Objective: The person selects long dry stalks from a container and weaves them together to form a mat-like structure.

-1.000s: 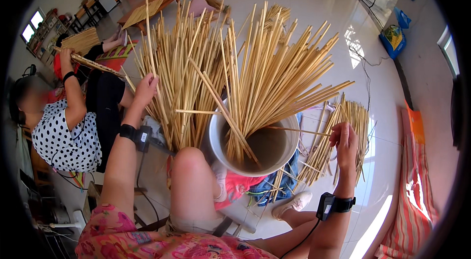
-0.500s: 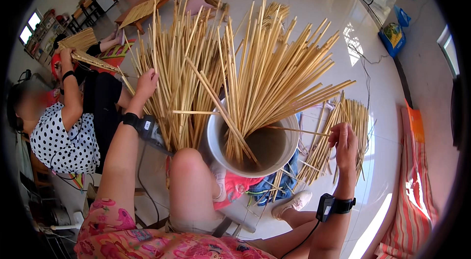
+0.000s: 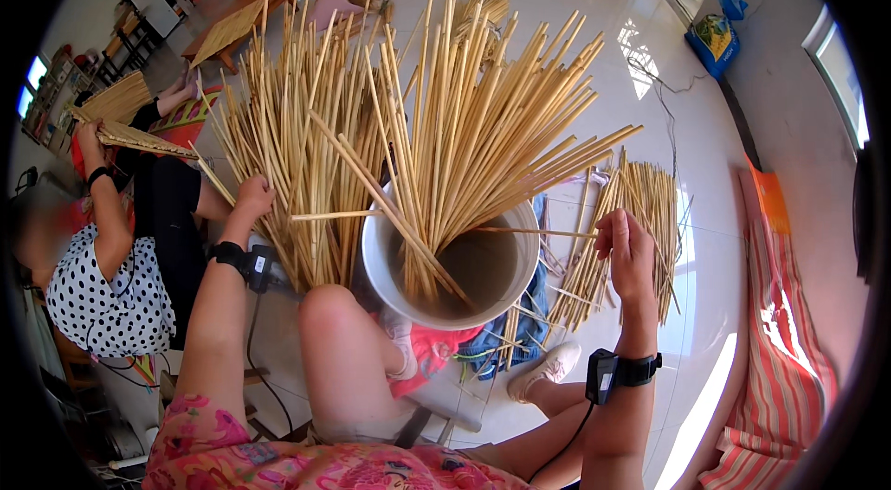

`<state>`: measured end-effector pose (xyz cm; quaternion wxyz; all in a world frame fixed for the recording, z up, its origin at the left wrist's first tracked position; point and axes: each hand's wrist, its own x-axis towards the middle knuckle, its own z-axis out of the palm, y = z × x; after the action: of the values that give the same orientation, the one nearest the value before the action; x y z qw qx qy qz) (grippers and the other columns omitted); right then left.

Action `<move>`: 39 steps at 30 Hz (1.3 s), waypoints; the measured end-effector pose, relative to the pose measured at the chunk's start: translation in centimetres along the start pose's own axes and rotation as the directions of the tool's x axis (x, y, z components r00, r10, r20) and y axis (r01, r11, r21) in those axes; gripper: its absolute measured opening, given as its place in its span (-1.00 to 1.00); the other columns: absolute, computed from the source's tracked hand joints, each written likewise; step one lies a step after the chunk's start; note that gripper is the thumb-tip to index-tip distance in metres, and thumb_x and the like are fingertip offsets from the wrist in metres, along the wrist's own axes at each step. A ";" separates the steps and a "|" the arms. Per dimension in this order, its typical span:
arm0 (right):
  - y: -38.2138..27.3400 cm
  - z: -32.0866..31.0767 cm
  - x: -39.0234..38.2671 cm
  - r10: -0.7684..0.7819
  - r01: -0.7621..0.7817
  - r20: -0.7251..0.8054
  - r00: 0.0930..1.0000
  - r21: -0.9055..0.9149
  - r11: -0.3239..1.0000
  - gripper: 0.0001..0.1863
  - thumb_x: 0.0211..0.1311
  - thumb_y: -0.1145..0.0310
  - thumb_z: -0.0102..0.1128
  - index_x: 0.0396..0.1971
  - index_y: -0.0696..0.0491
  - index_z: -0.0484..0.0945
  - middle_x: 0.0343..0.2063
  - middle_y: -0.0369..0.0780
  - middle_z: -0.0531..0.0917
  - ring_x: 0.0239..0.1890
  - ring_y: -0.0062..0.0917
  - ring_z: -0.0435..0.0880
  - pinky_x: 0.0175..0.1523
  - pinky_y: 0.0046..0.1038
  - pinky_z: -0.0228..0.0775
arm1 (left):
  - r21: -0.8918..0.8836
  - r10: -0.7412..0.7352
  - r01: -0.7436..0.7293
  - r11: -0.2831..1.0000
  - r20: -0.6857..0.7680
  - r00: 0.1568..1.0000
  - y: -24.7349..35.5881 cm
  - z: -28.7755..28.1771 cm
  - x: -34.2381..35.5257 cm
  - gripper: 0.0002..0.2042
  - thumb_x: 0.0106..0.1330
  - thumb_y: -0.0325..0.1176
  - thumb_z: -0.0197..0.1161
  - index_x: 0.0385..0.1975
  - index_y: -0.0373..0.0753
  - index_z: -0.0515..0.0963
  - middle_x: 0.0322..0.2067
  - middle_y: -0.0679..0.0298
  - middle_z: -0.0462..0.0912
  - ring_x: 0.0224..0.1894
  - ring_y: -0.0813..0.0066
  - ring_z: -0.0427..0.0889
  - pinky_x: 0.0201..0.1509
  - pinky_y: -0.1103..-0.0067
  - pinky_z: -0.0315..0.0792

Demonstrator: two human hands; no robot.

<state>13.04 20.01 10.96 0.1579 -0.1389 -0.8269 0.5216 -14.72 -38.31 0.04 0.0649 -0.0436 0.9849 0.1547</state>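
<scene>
My left hand (image 3: 253, 195) is closed on a reed at the left edge of a large standing bundle of pale tan reeds (image 3: 297, 119). My right hand (image 3: 624, 241) pinches the end of a thin reed (image 3: 534, 231) that reaches horizontally out of the metal bucket (image 3: 520, 278). The bucket holds murky water and a fanned bundle of reeds (image 3: 501, 128), several leaning over its rim. Beyond my right hand, more loose reeds (image 3: 650, 212) lie in a pile on the floor.
A co-worker in a polka-dot top (image 3: 107, 290) sits at left, holding a woven reed strip (image 3: 148, 137). A low wooden table (image 3: 241, 12) stands behind. Cables (image 3: 668, 119), a blue bag (image 3: 710, 45) and striped cloth (image 3: 770, 379) are at right; bunched cloths (image 3: 487, 351) lie below the bucket.
The view has shifted, moving much of the scene left and up. My left hand sits lower beside the bundle, and the tall reed above it no longer reaches the top of the picture.
</scene>
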 end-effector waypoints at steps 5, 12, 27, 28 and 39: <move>-0.1 -0.2 -0.1 0.012 -0.012 0.000 1.000 0.004 1.000 -0.56 0.45 0.14 -0.22 -0.44 0.18 0.48 -0.72 -0.30 0.47 -0.66 -0.72 0.39 -0.52 -0.64 0.22 | -0.304 -0.101 0.089 0.948 -0.023 0.995 0.5 -1.5 -0.9 -0.84 0.26 -0.39 0.12 -0.29 -0.35 0.46 -0.62 0.12 0.59 -0.62 0.36 0.63 -0.52 0.47 0.48; -0.5 0.3 0.0 0.000 0.000 0.017 1.000 0.034 0.999 -0.56 0.45 0.13 -0.21 -0.45 0.18 0.47 -0.72 -0.31 0.45 -0.65 -0.73 0.38 -0.52 -0.64 0.22 | -0.506 0.132 -0.216 0.835 -0.196 0.972 5.4 -6.0 -3.6 -0.85 0.37 -0.41 -0.01 -0.13 -0.25 0.40 -0.52 0.33 0.50 -0.55 0.64 0.51 -0.54 0.69 0.37; -0.6 0.3 0.2 -0.018 0.017 0.025 1.000 0.034 0.999 -0.55 0.43 0.11 -0.19 -0.42 0.18 0.50 -0.73 -0.30 0.47 -0.67 -0.70 0.41 -0.52 -0.60 0.25 | -0.656 -0.077 0.117 0.745 0.088 0.993 19.1 0.3 -3.3 -0.71 0.28 -0.35 0.12 -0.17 -0.48 0.40 -0.53 0.08 0.64 -0.66 0.42 0.63 -0.62 0.63 0.51; -0.6 0.2 0.1 -0.018 0.017 0.025 1.000 0.028 0.999 -0.55 0.43 0.11 -0.19 -0.41 0.18 0.50 -0.73 -0.30 0.47 -0.67 -0.69 0.41 -0.52 -0.59 0.26 | -0.643 -0.058 0.089 0.761 0.070 0.996 19.0 0.4 -3.3 -0.73 0.28 -0.34 0.13 -0.20 -0.47 0.42 -0.53 0.09 0.64 -0.66 0.44 0.63 -0.63 0.64 0.49; -1.5 3.7 -1.3 -0.020 0.019 0.237 0.971 0.005 1.000 -0.72 0.30 0.23 0.07 -0.38 0.18 0.50 -0.66 -0.17 0.56 -0.60 -0.47 0.54 -0.43 -0.46 0.37 | -0.839 0.601 -0.317 0.441 0.014 0.799 30.4 -3.1 -14.3 -0.80 0.32 -0.43 0.11 -0.12 -0.35 0.45 -0.45 0.35 0.53 -0.51 0.71 0.49 -0.41 0.72 0.43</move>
<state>12.61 15.90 10.66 0.0632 -0.0673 -0.8405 0.5339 -4.14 -9.53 14.12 0.1470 0.2298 0.7535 0.5982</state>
